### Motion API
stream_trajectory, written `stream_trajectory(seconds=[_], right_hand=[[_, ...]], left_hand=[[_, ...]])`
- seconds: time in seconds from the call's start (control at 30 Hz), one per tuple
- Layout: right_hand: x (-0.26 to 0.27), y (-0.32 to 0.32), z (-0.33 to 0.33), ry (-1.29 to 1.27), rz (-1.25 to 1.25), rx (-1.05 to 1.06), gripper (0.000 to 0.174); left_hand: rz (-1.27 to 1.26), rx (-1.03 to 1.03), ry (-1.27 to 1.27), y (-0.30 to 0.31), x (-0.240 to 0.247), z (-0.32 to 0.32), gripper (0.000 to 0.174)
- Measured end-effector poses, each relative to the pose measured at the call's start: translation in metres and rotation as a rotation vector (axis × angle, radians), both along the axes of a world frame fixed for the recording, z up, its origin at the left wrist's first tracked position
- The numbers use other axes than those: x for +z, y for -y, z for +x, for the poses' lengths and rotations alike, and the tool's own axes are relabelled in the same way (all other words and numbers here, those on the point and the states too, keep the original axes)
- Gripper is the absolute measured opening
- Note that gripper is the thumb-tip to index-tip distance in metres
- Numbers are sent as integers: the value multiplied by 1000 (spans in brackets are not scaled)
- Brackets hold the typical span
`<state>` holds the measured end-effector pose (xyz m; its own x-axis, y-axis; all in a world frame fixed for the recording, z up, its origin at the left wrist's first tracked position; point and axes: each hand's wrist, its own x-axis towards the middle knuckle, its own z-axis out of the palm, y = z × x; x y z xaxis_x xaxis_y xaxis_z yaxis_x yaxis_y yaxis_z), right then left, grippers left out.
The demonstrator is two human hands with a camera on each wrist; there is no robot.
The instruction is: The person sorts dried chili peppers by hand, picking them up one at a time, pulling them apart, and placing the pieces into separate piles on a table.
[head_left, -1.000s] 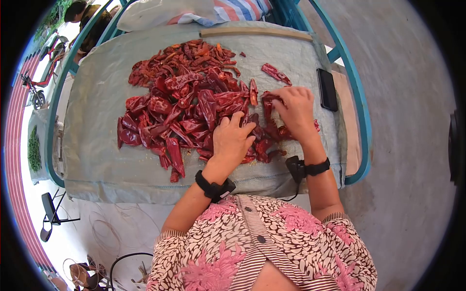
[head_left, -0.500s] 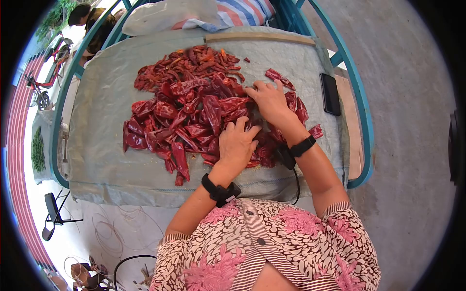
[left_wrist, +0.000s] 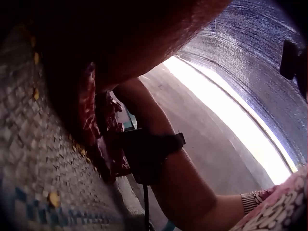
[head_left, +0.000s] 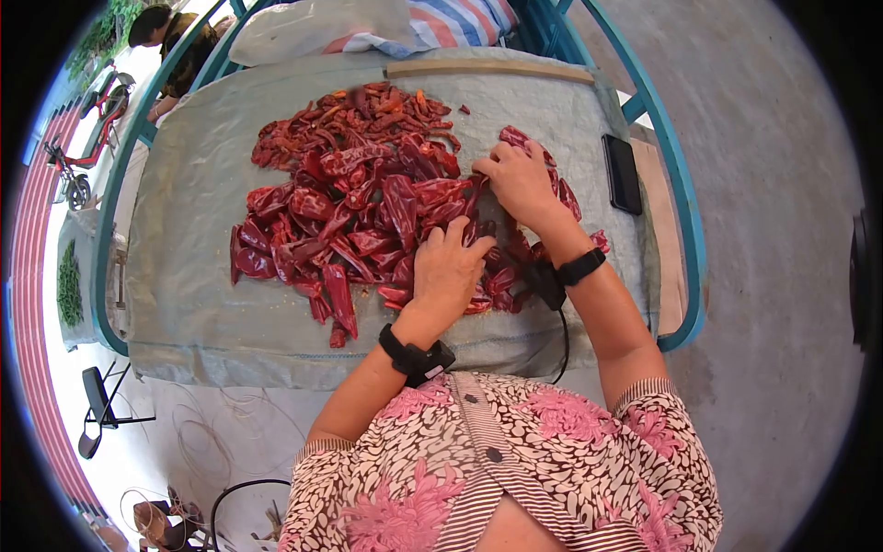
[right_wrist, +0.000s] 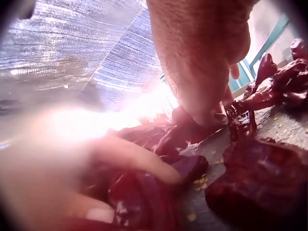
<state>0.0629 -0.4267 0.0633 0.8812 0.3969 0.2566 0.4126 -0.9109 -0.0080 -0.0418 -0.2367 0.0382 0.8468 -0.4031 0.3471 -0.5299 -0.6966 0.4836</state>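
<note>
Dried red peppers [head_left: 400, 207] lie in a heap on a grey-green woven sheet [head_left: 202, 322], with smaller, more wrinkled ones [head_left: 368, 115] at its far side. My left hand [head_left: 446, 276] rests on the heap's near right part, fingers spread and slightly bent. Up and to the right, my right hand [head_left: 524, 189] has bent fingers at the heap's edge, pinching a dark red pepper [right_wrist: 240, 120] seen in the right wrist view. Its fingertips are partly hidden. Other peppers [head_left: 568, 198] lie just right of that hand. Pale seeds [right_wrist: 201, 183] dot the sheet.
A black phone [head_left: 622, 175] lies at the sheet's right side. A wooden strip [head_left: 487, 68] crosses the far edge, with a striped bag [head_left: 451, 23] beyond. Blue-green rails [head_left: 676, 202] flank the surface. Another person [head_left: 175, 46] is at the far left.
My right hand has moved left from the peppers at the right to the heap's edge, then slightly back right. My left hand has stayed nearly in place on the heap.
</note>
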Motion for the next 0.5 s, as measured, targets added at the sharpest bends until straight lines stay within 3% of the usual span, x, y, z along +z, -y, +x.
stream_trajectory(seconds=[0.13, 0.33, 0.43, 0.5], right_hand=[[29, 5, -20, 110, 231, -56, 21], [61, 49, -64, -239, 714, -375, 25], [51, 67, -72, -534, 778, -535, 30], [39, 61, -79, -126, 624, -496, 30]], left_hand=[[-93, -18, -32, -4, 1, -1, 39], [-244, -32, -119, -11, 7, 0, 36], [-334, -36, -131, -11, 9, 0, 36], [-403, -36, -117, -11, 10, 1, 37]])
